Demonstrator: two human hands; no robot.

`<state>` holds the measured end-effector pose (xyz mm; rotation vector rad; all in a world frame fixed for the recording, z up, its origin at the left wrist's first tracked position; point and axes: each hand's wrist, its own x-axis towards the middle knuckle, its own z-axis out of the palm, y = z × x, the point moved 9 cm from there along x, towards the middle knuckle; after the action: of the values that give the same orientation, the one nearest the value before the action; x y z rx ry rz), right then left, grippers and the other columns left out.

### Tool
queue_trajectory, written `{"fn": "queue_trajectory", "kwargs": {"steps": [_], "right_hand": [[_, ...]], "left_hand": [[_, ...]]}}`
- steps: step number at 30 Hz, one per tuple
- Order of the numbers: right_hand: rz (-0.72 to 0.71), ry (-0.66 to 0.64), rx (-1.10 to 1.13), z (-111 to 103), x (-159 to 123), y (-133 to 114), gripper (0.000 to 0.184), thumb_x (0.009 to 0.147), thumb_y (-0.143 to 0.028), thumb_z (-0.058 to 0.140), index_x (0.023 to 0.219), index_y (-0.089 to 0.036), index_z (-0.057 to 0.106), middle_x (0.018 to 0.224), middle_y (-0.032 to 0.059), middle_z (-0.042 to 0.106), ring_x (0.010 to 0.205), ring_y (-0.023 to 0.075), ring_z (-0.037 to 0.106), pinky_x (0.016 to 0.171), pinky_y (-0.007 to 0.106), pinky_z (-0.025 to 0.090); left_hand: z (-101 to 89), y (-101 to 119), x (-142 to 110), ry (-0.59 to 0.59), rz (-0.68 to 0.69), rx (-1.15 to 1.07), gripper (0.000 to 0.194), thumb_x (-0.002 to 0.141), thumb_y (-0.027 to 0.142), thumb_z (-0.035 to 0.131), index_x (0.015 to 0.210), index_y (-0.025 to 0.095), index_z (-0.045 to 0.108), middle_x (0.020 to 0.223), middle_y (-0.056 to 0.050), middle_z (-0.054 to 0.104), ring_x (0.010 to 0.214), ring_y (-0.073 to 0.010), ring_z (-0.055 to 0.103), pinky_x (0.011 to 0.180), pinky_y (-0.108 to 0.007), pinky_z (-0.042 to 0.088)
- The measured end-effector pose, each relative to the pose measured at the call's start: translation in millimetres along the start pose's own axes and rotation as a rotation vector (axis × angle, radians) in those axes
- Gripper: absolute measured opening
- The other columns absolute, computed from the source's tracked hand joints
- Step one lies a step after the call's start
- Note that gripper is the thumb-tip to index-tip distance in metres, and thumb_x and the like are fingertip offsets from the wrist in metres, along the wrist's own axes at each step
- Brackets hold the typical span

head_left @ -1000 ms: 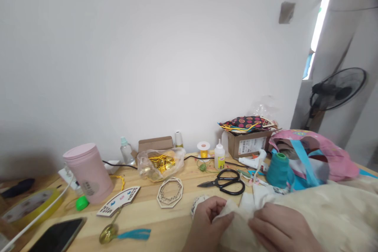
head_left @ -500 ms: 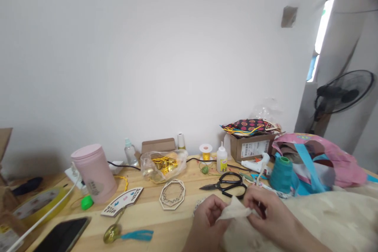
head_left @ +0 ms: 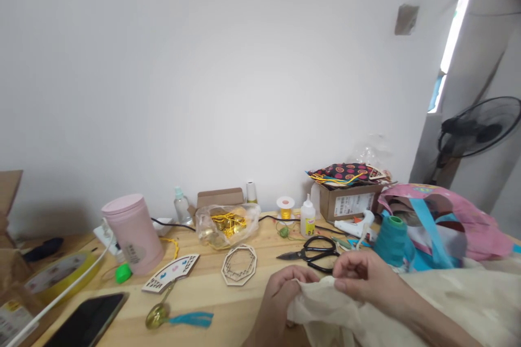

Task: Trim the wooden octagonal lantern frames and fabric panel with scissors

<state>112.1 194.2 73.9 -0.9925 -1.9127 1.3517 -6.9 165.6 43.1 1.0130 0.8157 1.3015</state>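
Observation:
A thin cream cloth is held up between both hands over the front of the table. Its left part is pinched in my left hand, with the thumb over the cloth. The fingers of my right hand are closed on the top edge of the same cloth. More of the cream cloth spreads over the table on the right. Just beyond my hands lie black-handled scissors, touched by neither hand. To their left is an octagonal wooden frame.
A glue bottle, a teal thread cone and a glue gun stand behind my hands. A pink bag sits at right. Leftward are a fan-shaped wooden piece, a gold bell, a pink cup and a phone.
The raised corner of the cloth is now lowered, and its edge is stretched between my hands. My right hand has turned slightly upward. The camera view has shifted a little.

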Motion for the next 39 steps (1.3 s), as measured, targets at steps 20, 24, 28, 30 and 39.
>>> {"fn": "queue_trajectory", "kwargs": {"steps": [20,24,28,30,39], "right_hand": [[-0.194,0.229,0.196,-8.3,-5.0,13.3,0.017,0.058,-0.027,0.07,0.063,-0.017,0.058,0.06,-0.0023,0.051,0.05,0.0079,0.042,0.046,0.019,0.035],[-0.212,0.246,0.182,-10.0,-7.4,10.8,0.014,0.058,-0.024,0.07,0.06,-0.017,0.057,0.06,-0.002,0.052,0.05,0.0079,0.042,0.046,0.019,0.035],[-0.212,0.247,0.18,-9.9,-7.3,12.2,0.016,0.057,-0.025,0.07,0.061,-0.016,0.057,0.061,-0.002,0.052,0.05,0.0078,0.042,0.045,0.019,0.035],[-0.191,0.237,0.191,-8.7,-6.3,15.1,0.018,0.057,-0.027,0.071,0.062,-0.016,0.057,0.06,-0.0025,0.051,0.049,0.0075,0.041,0.044,0.019,0.035],[-0.127,0.191,0.181,-2.7,-4.1,19.0,0.017,0.061,-0.027,0.067,0.069,-0.017,0.056,0.063,-0.0017,0.056,0.054,0.0087,0.048,0.047,0.019,0.038]], "left_hand": [[-6.7,-22.7,-5.3,0.142,-0.196,0.176,0.035,0.049,0.04,0.072,0.069,0.011,0.065,0.056,0.001,0.056,0.053,-0.0103,0.046,0.051,-0.022,0.034],[-9.8,-29.3,-7.5,0.191,-0.245,0.131,0.037,0.042,0.037,0.076,0.068,0.012,0.066,0.056,-0.001,0.06,0.052,-0.011,0.048,0.051,-0.023,0.035],[-11.3,-32.4,-7.0,0.202,-0.241,0.101,0.037,0.041,0.035,0.077,0.068,0.012,0.065,0.053,0.0,0.061,0.049,-0.0102,0.048,0.05,-0.023,0.035],[-10.6,-31.9,-5.0,0.185,-0.227,0.098,0.035,0.043,0.034,0.076,0.066,0.012,0.063,0.051,0.001,0.058,0.047,-0.0088,0.046,0.048,-0.022,0.033],[0.7,-32.1,2.6,0.061,-0.216,0.021,0.029,0.05,0.036,0.072,0.06,0.013,0.056,0.046,0.004,0.05,0.042,-0.0065,0.04,0.044,-0.02,0.026]]}}
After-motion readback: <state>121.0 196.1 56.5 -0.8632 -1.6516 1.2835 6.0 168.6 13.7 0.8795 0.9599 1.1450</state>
